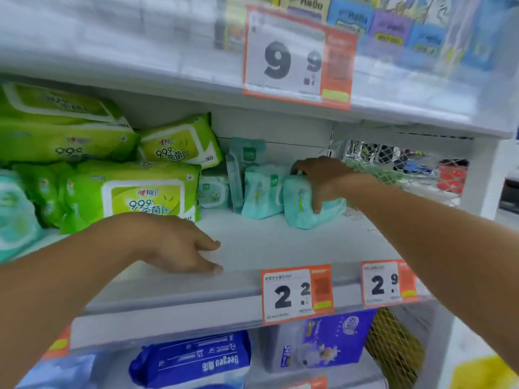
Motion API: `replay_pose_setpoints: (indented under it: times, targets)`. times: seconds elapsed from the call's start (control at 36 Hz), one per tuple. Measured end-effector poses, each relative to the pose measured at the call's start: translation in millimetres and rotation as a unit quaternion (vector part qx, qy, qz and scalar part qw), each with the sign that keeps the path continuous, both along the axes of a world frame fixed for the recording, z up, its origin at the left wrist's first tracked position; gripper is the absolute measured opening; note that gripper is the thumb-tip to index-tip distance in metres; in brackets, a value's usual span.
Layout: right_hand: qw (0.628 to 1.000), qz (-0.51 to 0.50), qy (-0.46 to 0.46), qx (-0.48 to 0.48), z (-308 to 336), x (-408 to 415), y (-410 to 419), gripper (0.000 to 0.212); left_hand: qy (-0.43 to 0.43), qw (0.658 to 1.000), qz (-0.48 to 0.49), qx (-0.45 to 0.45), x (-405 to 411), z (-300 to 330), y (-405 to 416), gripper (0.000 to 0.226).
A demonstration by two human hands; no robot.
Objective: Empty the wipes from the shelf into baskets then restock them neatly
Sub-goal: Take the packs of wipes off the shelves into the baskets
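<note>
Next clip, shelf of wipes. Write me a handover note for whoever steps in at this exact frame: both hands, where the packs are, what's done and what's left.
Right hand: gripping the rightmost small teal pack, fingers over the top, thumb on the front.
Left hand: empty, open, palm down on the bare shelf board.
Packs: a few small teal ones stand beside the held one; green packs piled to the left.
Done: the shelf's front right area is bare. No basket is in view, so I cannot tell whether this is emptying or restocking.
Left: the teal and green packs on the shelf need handling.
</note>
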State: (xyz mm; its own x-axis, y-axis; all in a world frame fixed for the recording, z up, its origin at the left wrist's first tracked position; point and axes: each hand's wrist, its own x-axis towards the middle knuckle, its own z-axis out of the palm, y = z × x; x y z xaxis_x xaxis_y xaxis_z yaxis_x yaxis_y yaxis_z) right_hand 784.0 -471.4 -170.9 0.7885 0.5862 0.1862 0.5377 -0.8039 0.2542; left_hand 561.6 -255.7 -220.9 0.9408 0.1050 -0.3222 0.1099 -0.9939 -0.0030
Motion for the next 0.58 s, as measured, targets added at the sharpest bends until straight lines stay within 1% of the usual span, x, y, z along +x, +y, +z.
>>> replay_pose_setpoints:
  times: [0.06,0.11,0.17,0.19,0.25,0.31,0.36,0.42,0.44,0.47,0.5,0.56,0.58]
  targets:
    - [0.999,0.037,0.016,-0.006,7.5,-13.8,0.5,0.108,-0.008,1.000,0.003,-0.003,1.5,4.7,-1.1,0.074]
    - [0.995,0.090,0.041,0.016,7.0,-32.0,4.1,0.104,-0.020,1.000,0.006,-0.016,3.4,8.2,-2.2,0.075]
    - [0.980,0.153,0.108,0.064,4.9,-51.1,9.8,0.099,-0.030,0.999,0.010,-0.036,4.2,9.1,-2.9,0.075]
    - [0.971,0.169,0.152,0.067,5.5,-57.8,11.0,0.099,-0.032,0.998,0.013,-0.044,4.8,8.5,-2.5,0.075]
    - [0.957,0.153,0.244,0.017,9.0,-61.6,8.8,0.096,-0.034,0.998,0.020,-0.051,4.5,7.7,-3.6,0.075]
    - [0.946,0.116,0.303,-0.018,12.6,-57.3,3.6,0.083,-0.040,0.996,0.035,-0.067,3.1,6.6,-3.1,0.079]
    - [0.954,0.111,0.277,-0.003,14.2,-58.1,-0.1,0.072,-0.047,0.991,0.061,-0.113,3.1,5.4,-2.8,0.098]
    - [0.960,0.129,0.244,0.045,12.6,-63.2,0.1,0.066,-0.061,0.982,0.069,-0.165,0.7,5.3,-6.9,0.117]
    - [0.958,0.142,0.240,0.074,10.5,-68.3,1.5,0.064,-0.081,0.974,0.072,-0.200,-1.2,5.4,-9.9,0.121]
    - [0.951,0.155,0.245,0.104,8.3,-73.0,4.2,0.063,-0.102,0.961,0.082,-0.244,-0.5,5.2,-12.1,0.117]
    - [0.944,0.169,0.251,0.131,6.6,-77.5,7.3,0.062,-0.137,0.936,0.095,-0.310,1.0,5.1,-13.5,0.104]
    - [0.923,0.203,0.264,0.192,3.6,-82.8,14.5,0.061,-0.219,0.865,0.141,-0.428,4.7,3.1,-5.1,0.062]
    - [0.906,0.208,0.278,0.243,3.5,-78.4,17.5,0.060,-0.245,0.839,0.173,-0.453,4.1,2.3,1.7,0.058]
